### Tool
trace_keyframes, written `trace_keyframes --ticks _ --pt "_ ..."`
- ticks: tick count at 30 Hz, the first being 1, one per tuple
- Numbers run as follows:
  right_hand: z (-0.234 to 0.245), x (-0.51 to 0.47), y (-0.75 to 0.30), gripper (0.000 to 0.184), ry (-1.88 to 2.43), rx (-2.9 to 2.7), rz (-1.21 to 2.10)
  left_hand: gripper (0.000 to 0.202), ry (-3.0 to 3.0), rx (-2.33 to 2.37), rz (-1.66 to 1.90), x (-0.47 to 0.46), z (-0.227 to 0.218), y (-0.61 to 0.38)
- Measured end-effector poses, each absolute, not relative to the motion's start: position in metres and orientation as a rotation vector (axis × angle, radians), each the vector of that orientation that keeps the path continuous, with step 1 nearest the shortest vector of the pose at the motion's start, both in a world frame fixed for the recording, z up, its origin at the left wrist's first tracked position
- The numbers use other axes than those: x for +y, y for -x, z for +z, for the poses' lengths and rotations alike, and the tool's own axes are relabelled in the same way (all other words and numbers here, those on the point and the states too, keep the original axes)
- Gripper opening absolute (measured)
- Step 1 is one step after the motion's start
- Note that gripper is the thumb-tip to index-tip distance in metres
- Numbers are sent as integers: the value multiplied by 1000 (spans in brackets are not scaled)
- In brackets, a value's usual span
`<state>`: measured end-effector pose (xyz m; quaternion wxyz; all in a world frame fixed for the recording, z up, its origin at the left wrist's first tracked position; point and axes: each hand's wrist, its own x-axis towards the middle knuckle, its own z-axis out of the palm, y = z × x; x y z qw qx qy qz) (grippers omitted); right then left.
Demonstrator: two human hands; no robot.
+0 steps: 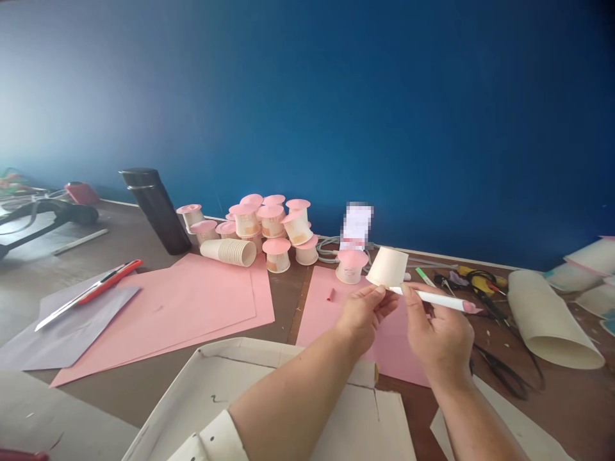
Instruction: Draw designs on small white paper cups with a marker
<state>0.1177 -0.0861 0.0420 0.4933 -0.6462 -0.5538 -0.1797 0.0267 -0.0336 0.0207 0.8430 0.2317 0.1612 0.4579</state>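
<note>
My left hand (364, 312) pinches the rim of a small white paper cup (388, 266), held upside down and tilted above the table. My right hand (438, 333) grips a white glue stick or pen with a pink end (439, 299), its tip touching the cup's rim. Both hands hover over a pink paper sheet (327, 314). Just behind the cup stands a finished cup with a pink round top (350, 265).
A cluster of several pink-topped cups (269, 225) and a lying stack of plain cups (229, 250) sit at the back. Nearby are a black flask (156, 208), a red box cutter (91, 292), large pink sheets (192, 307), a white cardboard tray (230, 397), black scissors (504, 371) and a rolled white paper (548, 320).
</note>
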Motion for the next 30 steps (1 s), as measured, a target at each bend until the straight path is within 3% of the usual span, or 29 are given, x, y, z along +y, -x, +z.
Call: trace_keyframes --ticks 9,14,19,23,30 --pt "43 -87 -118 27 1520 -1304 -303 12 -409 386 960 -33 23 -25" --pt "46 -86 -119 35 1380 -984 -143 17 -318 452 908 -30 28 -23" --pt "34 -72 -138 44 1304 -643 264 18 -282 420 864 -29 28 -21" --pt "22 -64 -150 47 1314 -680 514 16 -306 420 783 -30 26 -21" --pt "18 -64 -146 53 1302 -665 555 17 -396 373 794 -36 25 -23"
